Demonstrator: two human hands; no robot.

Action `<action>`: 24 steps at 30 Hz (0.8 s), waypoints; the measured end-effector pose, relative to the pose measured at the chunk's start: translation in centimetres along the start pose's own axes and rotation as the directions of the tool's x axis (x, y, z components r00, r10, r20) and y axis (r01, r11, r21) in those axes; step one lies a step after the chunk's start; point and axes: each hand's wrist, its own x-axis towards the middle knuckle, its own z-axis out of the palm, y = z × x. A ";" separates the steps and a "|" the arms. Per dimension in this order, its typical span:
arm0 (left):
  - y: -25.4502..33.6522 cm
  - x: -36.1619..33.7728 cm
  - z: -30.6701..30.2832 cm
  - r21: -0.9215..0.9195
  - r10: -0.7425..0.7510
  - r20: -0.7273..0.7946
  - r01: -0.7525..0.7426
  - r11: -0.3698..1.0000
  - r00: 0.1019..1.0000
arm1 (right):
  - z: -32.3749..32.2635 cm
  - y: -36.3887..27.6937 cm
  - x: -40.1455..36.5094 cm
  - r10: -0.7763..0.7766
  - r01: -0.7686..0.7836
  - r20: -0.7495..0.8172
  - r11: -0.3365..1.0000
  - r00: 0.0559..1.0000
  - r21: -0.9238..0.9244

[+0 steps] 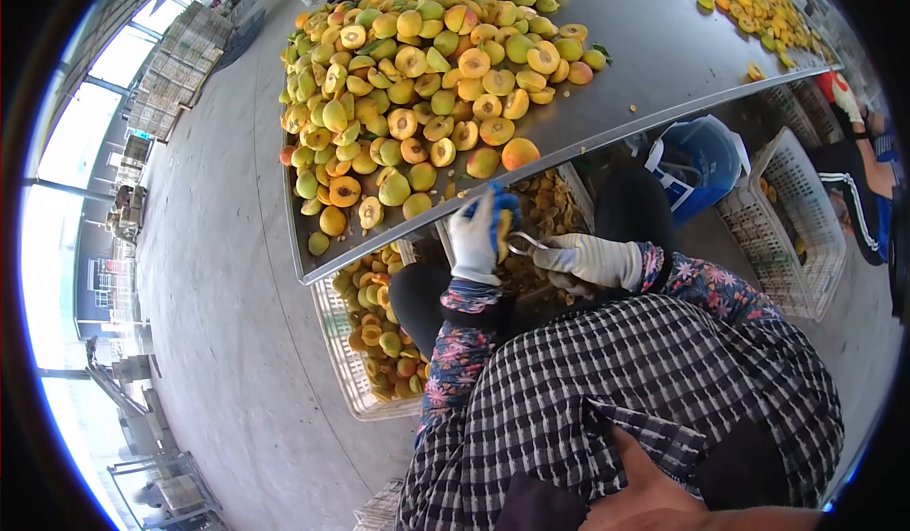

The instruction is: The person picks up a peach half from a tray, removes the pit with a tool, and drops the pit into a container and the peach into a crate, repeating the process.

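Note:
My left hand (473, 239), in a white glove with blue fingers, is closed around a yellow peach half (505, 228) just past the table's near edge. Motion blurs its fingertips. In my gloved right hand (591, 261), closed as well, is a metal loop tool (524, 243), its curved end touching or very near the fruit; the grip hides its handle. Beyond my hands, a big heap of halved peaches (408, 76) covers much of the metal table (607, 90), many with pits showing. Below my hands, a crate (580, 190) holds brownish pits and scraps.
Left of my knees stands a white crate (349, 379) full of peach halves. To the right are a blue bucket (706, 156) and a white crate (806, 247). More peach halves (758, 9) lie at the table's far right, near another person's arm (844, 100).

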 end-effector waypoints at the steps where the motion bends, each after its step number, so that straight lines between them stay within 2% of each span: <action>1: 0.8 -0.1 -0.9 -0.026 0.016 -0.026 -0.017 1.000 1.000 | 0.0 0.0 -0.4 -0.011 0.011 -0.009 0.999 1.000 -0.031; 2: 2.6 -0.5 -1.8 0.027 -0.043 -0.108 0.046 0.999 0.993 | 0.1 0.1 -0.8 -0.023 0.022 -0.017 0.998 1.000 -0.062; 3: 4.1 -1.4 -2.6 0.120 0.052 -0.204 -0.027 0.992 0.978 | -0.1 0.2 -1.1 -0.035 0.033 -0.026 0.995 0.999 -0.092; 4: 5.1 -1.6 -4.3 0.258 0.006 -0.297 0.075 0.963 0.955 | -1.2 1.4 -0.3 -0.105 0.056 -0.102 0.915 0.989 -0.400; 6: 6.7 -2.1 -7.1 0.374 0.140 -0.410 0.026 0.927 0.901 | -3.4 4.4 0.7 -0.275 0.069 -0.132 0.616 0.952 -0.784; 7: 7.3 -2.1 -9.8 0.418 0.106 -0.465 0.113 0.902 0.879 | -3.8 5.0 1.2 -0.358 0.049 -0.111 0.409 0.927 -0.911; 8: 7.7 -2.2 -10.5 0.253 0.104 -0.469 0.020 0.967 0.877 | -2.9 3.4 0.4 -0.241 -0.018 -0.159 0.500 0.957 -0.866; 9: 8.2 -2.5 -11.5 0.085 0.110 -0.479 -0.079 0.993 0.871 | -2.7 3.5 0.9 -0.240 -0.008 -0.161 0.535 0.957 -0.845; 10: 5.7 -1.7 -15.4 -0.089 0.188 -0.209 -0.210 0.974 0.960 | -2.6 3.7 1.2 -0.239 0.005 -0.159 0.568 0.958 -0.823; 11: 6.6 -1.5 -14.6 -0.371 -0.023 -0.183 -0.047 0.927 0.983 | -2.3 3.9 1.7 -0.236 0.014 -0.162 0.603 0.958 -0.797; 12: 6.6 -1.8 -13.1 -0.330 -0.037 -0.181 -0.025 0.944 0.983 | -1.9 3.8 2.5 -0.401 0.096 -0.118 0.477 0.909 -0.874; 13: 6.9 -2.2 -10.1 -0.293 -0.056 -0.168 0.004 0.956 0.984 | -1.1 2.5 2.5 -0.435 0.124 -0.096 0.451 0.895 -0.884; 15: 6.0 -2.1 -5.8 -0.407 -0.106 -0.140 0.041 0.912 0.984 | 1.0 -1.5 2.1 -0.501 0.148 -0.081 0.400 0.862 -0.905; 16: 5.3 -2.2 -4.4 -0.357 -0.048 -0.130 -0.001 0.934 0.990 | 1.3 -2.2 2.7 -0.561 0.204 -0.016 0.327 0.827 -0.923; 17: 4.4 -1.7 -4.2 -0.334 -0.100 -0.019 0.088 0.938 0.995 | 1.6 -2.8 3.2 -0.611 0.257 0.055 0.248 0.789 -0.934; 18: 3.3 -1.6 -3.7 -0.233 -0.027 -0.003 0.025 0.972 1.000 | 2.0 -3.1 3.7 -0.617 0.225 0.079 0.163 0.783 -0.961; 19: 2.8 -1.8 -2.8 -0.130 0.048 0.015 -0.046 0.990 0.999 | 1.7 -2.7 3.8 -0.578 0.159 0.054 0.133 0.815 -0.978; 20: 3.5 -1.8 -1.9 -0.346 -0.133 -0.041 0.110 0.932 0.990 | 1.5 -2.4 4.1 -0.537 0.099 0.031 0.099 0.843 -0.990; 23: 3.0 -1.4 -3.3 -0.344 -0.099 -0.115 0.054 0.937 0.988 | 0.9 -1.9 2.7 -0.426 -0.021 -0.037 0.044 0.904 -0.999; 24: 3.4 -1.7 -3.9 -0.320 -0.101 -0.132 0.053 0.946 0.986 | 0.1 -1.0 2.5 -0.435 -0.038 -0.038 0.009 0.899 -0.999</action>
